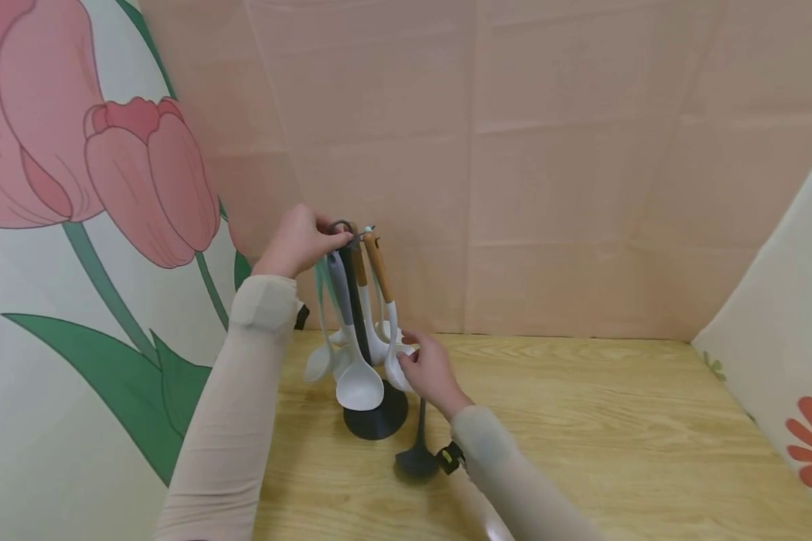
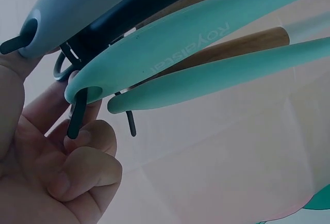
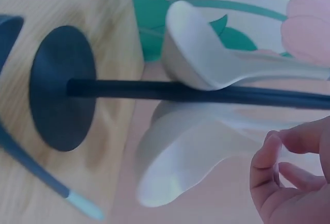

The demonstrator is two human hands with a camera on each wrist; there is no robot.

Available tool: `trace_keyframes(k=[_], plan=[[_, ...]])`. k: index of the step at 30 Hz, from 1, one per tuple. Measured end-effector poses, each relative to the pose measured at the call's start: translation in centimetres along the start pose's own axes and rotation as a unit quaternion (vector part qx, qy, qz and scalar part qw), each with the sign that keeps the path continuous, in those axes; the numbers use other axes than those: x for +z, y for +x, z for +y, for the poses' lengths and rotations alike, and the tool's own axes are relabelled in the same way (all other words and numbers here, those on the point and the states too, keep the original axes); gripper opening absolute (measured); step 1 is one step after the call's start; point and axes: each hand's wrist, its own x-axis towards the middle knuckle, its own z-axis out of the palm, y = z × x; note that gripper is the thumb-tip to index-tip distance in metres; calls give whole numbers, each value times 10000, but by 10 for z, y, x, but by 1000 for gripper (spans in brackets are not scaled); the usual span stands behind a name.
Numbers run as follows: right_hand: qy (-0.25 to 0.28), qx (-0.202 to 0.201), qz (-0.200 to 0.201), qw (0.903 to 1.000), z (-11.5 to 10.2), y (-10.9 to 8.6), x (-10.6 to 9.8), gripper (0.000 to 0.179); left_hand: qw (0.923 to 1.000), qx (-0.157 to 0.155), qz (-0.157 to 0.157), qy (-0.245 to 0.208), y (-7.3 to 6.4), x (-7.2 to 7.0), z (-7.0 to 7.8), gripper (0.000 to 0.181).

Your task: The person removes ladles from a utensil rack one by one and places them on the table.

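Where the left hand (image 1: 301,242) reaches the top of one black rack (image 1: 357,312), we see its thumb and index finger pinching the ring (image 1: 341,223) there. The right hand (image 1: 436,376) is lower down, beside a white head (image 1: 394,368) on a brown handle (image 1: 379,269), its fingers curled and the gap from thumb to index narrow; we cannot tell whether it holds anything. Around the left hand we count five hanging handles: one blue-grey (image 1: 339,289), two brown, two mint. On one mint handle (image 2: 175,48) we read "Royalstar". Below, several white heads overlap too much for us to count; the foremost is one ladle (image 1: 359,388). The rack's single round base (image 1: 377,424) stands on the wooden table (image 1: 582,421), towards its left edge. We find one dark ladle (image 1: 416,462) on the table just right of the base. Past the back edge rises a pink backdrop (image 1: 568,150); tulips (image 1: 149,180) decorate the wall along the left edge.
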Motion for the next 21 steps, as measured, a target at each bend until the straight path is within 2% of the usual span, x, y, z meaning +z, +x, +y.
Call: trace_keyframes(k=[8,13,21], plan=[[643,40,-272,9976,-18,9,3,48,9999,-100,23,11,-1,1,1,28],[699,69,-386,9968,-19,11,5,48,9999,-125,63,75,0,0,-1,32],[753,-57,-304,9967,-17,11,10,40,9998,-154,110,84,1,1,-3,45]])
